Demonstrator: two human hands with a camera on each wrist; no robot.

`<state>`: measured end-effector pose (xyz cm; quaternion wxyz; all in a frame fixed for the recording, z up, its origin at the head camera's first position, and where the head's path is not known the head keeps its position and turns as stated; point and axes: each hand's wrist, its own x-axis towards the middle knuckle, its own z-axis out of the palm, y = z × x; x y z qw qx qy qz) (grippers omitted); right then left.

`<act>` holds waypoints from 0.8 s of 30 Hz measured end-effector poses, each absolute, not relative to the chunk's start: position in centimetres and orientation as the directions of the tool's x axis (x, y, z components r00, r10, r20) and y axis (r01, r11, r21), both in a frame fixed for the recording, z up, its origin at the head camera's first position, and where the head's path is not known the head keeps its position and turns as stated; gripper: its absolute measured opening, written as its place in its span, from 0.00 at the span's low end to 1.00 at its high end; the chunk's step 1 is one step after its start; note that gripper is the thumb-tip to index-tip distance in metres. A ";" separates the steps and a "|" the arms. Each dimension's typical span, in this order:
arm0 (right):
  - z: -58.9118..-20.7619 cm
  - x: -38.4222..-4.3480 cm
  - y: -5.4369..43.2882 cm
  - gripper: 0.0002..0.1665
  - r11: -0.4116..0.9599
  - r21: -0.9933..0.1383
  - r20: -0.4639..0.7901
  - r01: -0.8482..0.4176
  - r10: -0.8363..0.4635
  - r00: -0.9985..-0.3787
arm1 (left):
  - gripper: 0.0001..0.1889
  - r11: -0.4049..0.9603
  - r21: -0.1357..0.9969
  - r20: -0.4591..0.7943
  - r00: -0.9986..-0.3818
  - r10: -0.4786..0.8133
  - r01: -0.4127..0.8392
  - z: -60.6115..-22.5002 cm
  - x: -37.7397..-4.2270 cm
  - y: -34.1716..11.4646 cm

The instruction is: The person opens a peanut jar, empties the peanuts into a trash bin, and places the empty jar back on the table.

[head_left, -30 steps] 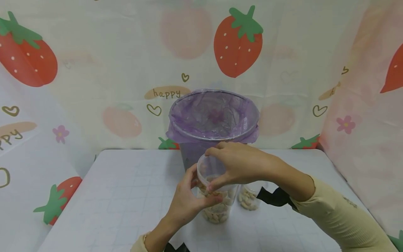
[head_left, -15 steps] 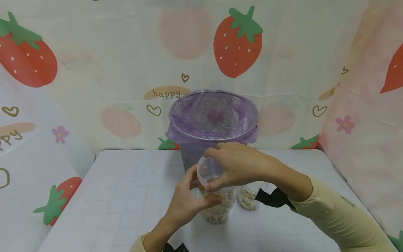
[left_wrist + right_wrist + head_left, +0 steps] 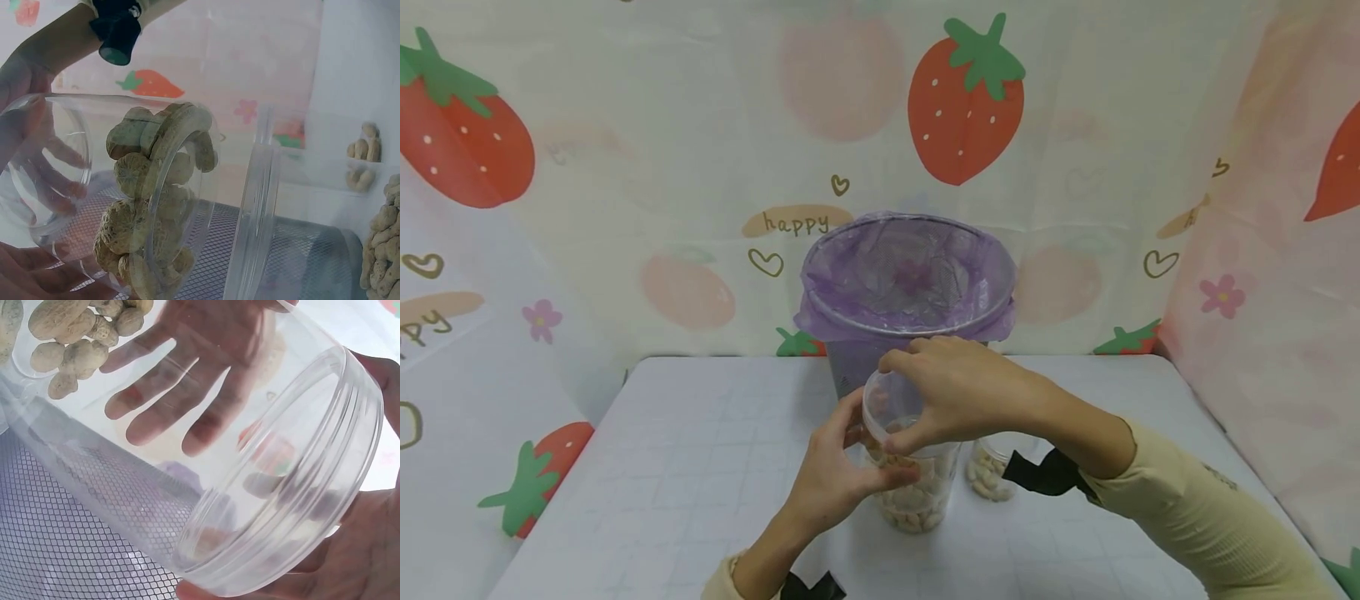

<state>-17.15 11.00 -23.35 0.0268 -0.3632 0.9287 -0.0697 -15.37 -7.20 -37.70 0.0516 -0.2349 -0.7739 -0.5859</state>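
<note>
A clear plastic jar point(image 3: 206, 125) with several unshelled peanuts point(image 3: 122, 225) at its bottom is held between both hands. It stands roughly upright, mouth up, just over the mouth of a second clear jar point(image 3: 253, 206). Peanuts point(image 3: 913, 508) lie in that lower jar, which rests on the table. My right hand point(image 3: 958, 396) grips the upper jar's rim point(image 3: 300, 500) from above, thumb on the near side. Around its side, my left hand point(image 3: 835, 475) holds the same jar; through the clear wall its spread fingers point(image 3: 156, 419) show. Whether the two jars touch cannot be told.
A small clear jar of peanuts point(image 3: 988, 475) stands right of the lower jar. Behind the hands is a mesh bin point(image 3: 853, 362) with a purple liner bag point(image 3: 820, 308). The white table point(image 3: 700, 467) backs onto a strawberry-print curtain point(image 3: 700, 108).
Both hands and the upper jar have drifted slightly to the left. The hands keep the same hold, and the small jar and bin stay put.
</note>
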 end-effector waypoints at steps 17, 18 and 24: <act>-23.7 -17.4 11.2 0.38 0.712 -0.168 0.011 -0.681 -0.690 -0.724 | 0.44 0.189 0.892 0.338 -0.884 0.323 0.410 -37.7 -15.9 -7.2; -23.7 -17.4 11.2 0.38 0.712 -0.168 0.014 -0.682 -0.690 -0.724 | 0.44 0.186 0.892 0.340 -0.882 0.326 0.412 -37.7 -15.9 -7.2; -23.5 -17.5 11.4 0.38 0.691 -0.184 -0.013 -0.699 -0.713 -0.701 | 0.45 0.151 0.907 0.322 -0.878 0.354 0.394 -37.9 -16.2 -7.4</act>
